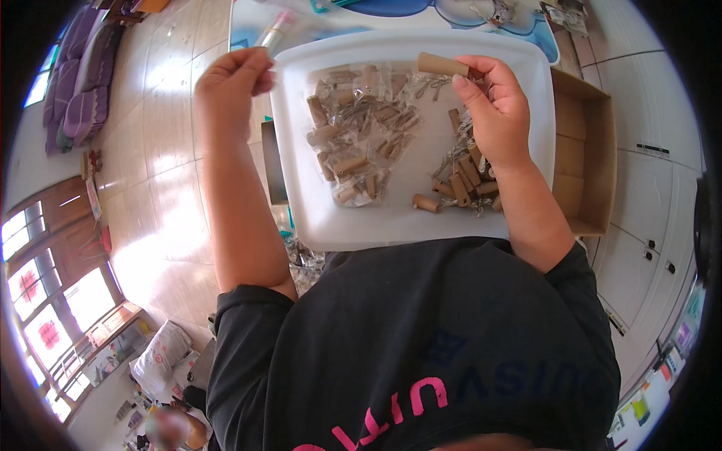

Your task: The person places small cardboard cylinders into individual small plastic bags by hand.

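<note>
Between the thumb and fingers of my right hand (496, 98) is a brown cardboard-like tube (442, 65), held sideways over the far right of a white plastic tray (406, 225). Thin pale cords hang just below the tube. My left hand (237, 79) is up beyond the tray's far left edge, its fingers pinched together. A blurred clear and pinkish strip (277, 30) shows at its fingertips; whether it is held cannot be told. Clear bags with brown tubes (361, 135) are heaped in the tray's left half. Loose tubes with cords (465, 180) lie at the right, partly behind my right forearm.
A table with a blue and white top (406, 19) lies beyond the tray. On the right an open cardboard box (590, 150) stands beside white cabinets (654, 188). Several clear packets (304, 263) are below the tray's near left corner. Another person (177, 428) is at the lower left.
</note>
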`<state>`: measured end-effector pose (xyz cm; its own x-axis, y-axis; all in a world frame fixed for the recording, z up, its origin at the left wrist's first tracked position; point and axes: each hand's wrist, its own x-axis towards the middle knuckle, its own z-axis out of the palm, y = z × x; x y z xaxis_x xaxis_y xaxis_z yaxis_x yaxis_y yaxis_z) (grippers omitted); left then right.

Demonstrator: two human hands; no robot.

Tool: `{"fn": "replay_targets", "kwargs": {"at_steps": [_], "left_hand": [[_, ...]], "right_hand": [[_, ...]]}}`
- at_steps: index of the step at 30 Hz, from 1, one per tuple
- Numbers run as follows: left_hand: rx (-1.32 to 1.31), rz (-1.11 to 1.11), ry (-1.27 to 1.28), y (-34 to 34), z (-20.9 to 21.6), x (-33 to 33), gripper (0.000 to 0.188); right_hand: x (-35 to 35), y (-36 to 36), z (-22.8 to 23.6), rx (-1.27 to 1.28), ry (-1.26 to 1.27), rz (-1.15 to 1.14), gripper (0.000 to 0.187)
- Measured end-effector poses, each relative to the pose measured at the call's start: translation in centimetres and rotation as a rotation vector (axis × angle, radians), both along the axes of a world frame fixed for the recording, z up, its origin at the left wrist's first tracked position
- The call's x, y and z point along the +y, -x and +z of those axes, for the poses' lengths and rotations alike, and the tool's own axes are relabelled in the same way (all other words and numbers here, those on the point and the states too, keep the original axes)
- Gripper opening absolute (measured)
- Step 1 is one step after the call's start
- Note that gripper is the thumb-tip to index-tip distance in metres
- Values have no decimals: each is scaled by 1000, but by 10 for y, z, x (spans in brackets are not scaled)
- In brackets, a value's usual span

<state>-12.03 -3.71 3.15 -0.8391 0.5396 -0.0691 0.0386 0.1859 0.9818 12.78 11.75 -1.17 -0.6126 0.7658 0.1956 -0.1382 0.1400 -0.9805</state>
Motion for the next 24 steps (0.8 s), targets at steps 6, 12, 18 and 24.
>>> {"fn": "replay_targets", "kwargs": {"at_steps": [6,12,18,24], "left_hand": [[-182,-220,91,-60,-4,9,16],[-50,-250,185,-81,-13,12,32],[-183,-253,109,-87,-14,17,18],[-303,-260,97,-87,-19,16,13]], "right_hand": [[0,2,6,172,-89,-98,22],[0,-3,6,133,-170,-71,27],[0,-3,6,58,-265,-101,24],[-2,-1,6,21,-404,-117,22]]}}
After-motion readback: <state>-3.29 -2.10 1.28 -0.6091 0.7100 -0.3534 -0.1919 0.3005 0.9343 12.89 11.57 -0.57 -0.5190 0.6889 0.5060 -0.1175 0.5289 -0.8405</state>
